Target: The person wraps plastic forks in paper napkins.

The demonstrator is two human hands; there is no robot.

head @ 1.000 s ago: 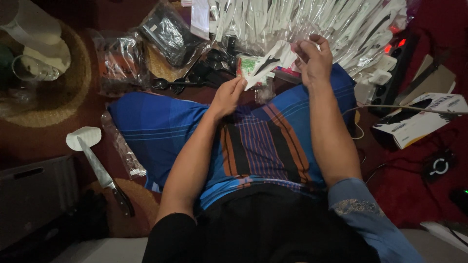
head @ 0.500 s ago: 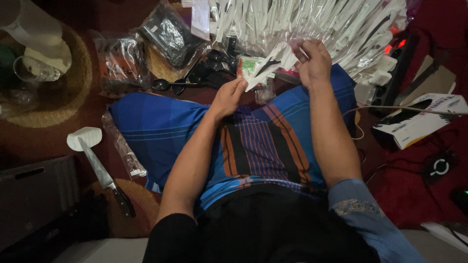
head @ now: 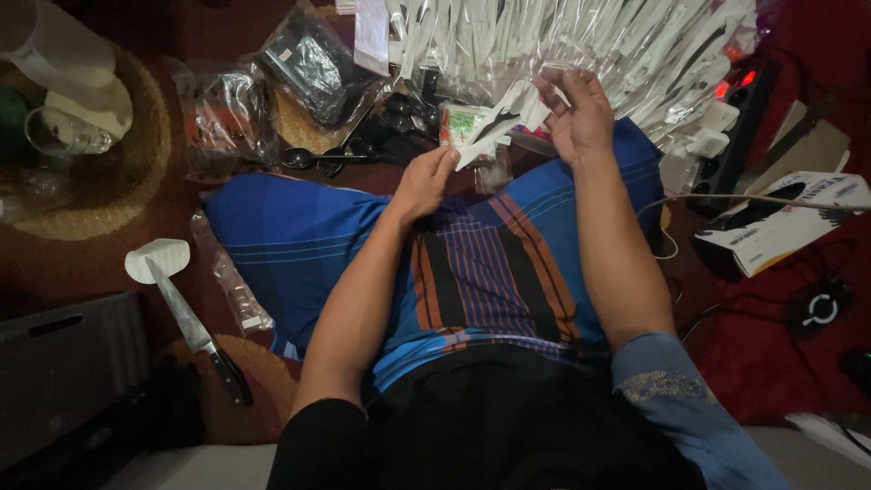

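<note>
One blue striped cloth covers my lap, its far edge just short of a heap of clear packets, too many to count. One open box sits well apart beyond my right arm; one knife lies on the floor to my left. My two hands share one white packet: my left hand pinches its near end, my right hand grips its far end, above the cloth's far edge.

A black top, a blue sleeve with pale embroidery, and a blue striped sarong.
</note>
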